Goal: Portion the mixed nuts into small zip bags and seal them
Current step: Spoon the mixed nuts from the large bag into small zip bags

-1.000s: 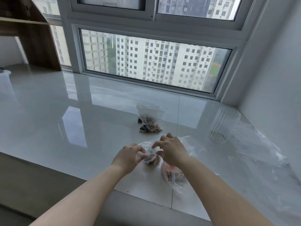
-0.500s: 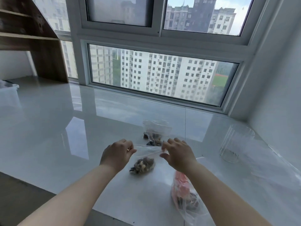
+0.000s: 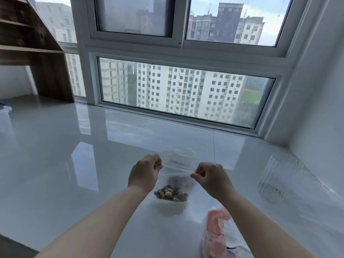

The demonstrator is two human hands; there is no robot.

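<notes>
Aloft, small zip bag (image 3: 175, 180) of mixed nuts (image 3: 170, 193), each hand's grip pinching a top corner: left hand (image 3: 144, 173), right hand (image 3: 211, 178).

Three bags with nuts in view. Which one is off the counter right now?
The small zip bag, pinched at its top corners by the left hand and right hand. The far bag and the pink-printed bag lie on the counter.

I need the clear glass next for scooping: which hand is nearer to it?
Right. The right hand pinches the zip bag's right top corner, with bare counter between it and the glass. The left hand pinches the bag's far corner, farther away.
</notes>
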